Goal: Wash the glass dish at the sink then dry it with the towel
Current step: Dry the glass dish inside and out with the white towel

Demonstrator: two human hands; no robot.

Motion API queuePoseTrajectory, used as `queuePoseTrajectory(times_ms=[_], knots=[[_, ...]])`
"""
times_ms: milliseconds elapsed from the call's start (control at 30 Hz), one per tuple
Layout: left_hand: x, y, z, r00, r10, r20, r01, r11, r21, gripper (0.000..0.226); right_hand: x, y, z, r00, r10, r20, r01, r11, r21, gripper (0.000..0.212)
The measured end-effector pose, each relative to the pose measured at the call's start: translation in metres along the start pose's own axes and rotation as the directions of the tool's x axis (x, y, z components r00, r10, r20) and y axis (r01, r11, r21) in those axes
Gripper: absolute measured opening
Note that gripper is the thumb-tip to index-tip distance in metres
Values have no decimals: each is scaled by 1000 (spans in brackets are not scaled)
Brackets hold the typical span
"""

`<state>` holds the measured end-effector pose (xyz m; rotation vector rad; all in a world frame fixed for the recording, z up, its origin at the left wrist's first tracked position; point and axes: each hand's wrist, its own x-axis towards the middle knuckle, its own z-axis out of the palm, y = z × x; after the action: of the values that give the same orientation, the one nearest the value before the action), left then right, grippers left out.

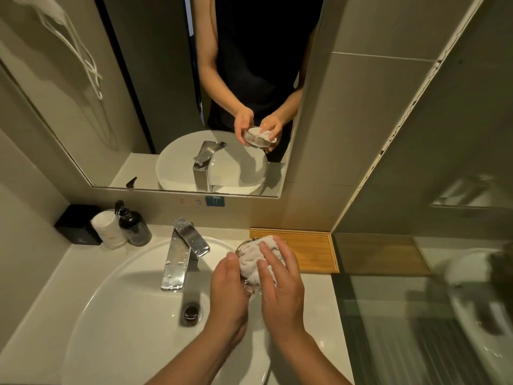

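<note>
A small round glass dish (242, 248) is held above the right rim of the white sink (116, 315). My left hand (229, 284) grips the dish from its left side, fingers curled round its wall. A white towel (251, 261) is bunched inside the dish. My right hand (280, 282) presses on the towel with its fingers spread over it and wrapped round the dish's right side. Most of the glass is hidden by towel and hands. The mirror shows the same hold from the front.
A chrome faucet (184, 251) stands at the back of the sink, the drain (191, 312) below it. A wooden tray (308, 251) lies on the counter right behind the dish. A black pump bottle (133, 223), a white roll and a black box stand back left. Glass partition at right.
</note>
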<state>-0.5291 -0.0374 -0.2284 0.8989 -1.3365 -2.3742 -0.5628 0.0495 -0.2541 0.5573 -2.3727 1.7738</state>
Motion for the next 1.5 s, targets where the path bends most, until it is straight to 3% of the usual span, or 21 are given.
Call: queuePoseTrajectory(times_ms=[67, 133, 267, 333, 500, 600, 700, 800, 900, 1000, 1100, 1200, 1300, 1400, 1500], knots=[[1, -1, -2, 999, -39, -17, 37, 994, -101, 42, 1, -1, 0, 1000, 21, 14, -21, 1000, 22, 38], [10, 10, -11, 988, -144, 64, 150, 983, -108, 43, 5, 3, -9, 995, 44, 91, -49, 997, 54, 36], [30, 41, -27, 923, -321, 213, 265, 930, 253, 48, 19, 9, -28, 934, -42, 354, 53, 998, -20, 35], [36, 47, -29, 910, -348, 225, 278, 915, 292, 46, 26, 9, -30, 903, -85, 421, 103, 994, -22, 35], [31, 35, -20, 963, -238, 130, 217, 963, 158, 42, 31, 8, -25, 929, -96, 358, 111, 994, -20, 34], [23, 17, -7, 995, -89, 48, 88, 996, 33, 43, 22, 6, -10, 983, 9, 183, -10, 1000, 6, 33], [14, -3, 1, 999, 10, -49, -11, 1000, -21, 40, 10, 1, 5, 994, 99, 56, -99, 995, 4, 36], [21, 7, -11, 990, -130, 48, 131, 991, -25, 42, 10, 7, -5, 986, 73, 151, -72, 997, -18, 37], [33, 36, -26, 919, -340, 197, 303, 932, 197, 45, 22, 14, -26, 924, -19, 383, 50, 996, -72, 37], [38, 48, -29, 884, -418, 209, 350, 889, 296, 43, 30, 12, -34, 867, -59, 494, 111, 991, -77, 36], [35, 45, -24, 921, -351, 168, 307, 921, 240, 42, 31, 10, -31, 905, -68, 421, 104, 993, -62, 35], [25, 28, -8, 977, -196, 79, 188, 977, 96, 43, 24, 4, -16, 981, 16, 191, -11, 1000, -25, 34], [12, 4, 6, 999, -28, -47, 27, 1000, -12, 43, 15, -6, 2, 992, 118, 44, -118, 993, 17, 35], [18, 9, -7, 995, -101, 6, 101, 994, -38, 40, 16, -4, -2, 986, 120, 120, -123, 992, 23, 35], [33, 36, -26, 950, -277, 148, 257, 957, 138, 39, 29, 5, -24, 938, -10, 346, 13, 1000, -5, 35]])
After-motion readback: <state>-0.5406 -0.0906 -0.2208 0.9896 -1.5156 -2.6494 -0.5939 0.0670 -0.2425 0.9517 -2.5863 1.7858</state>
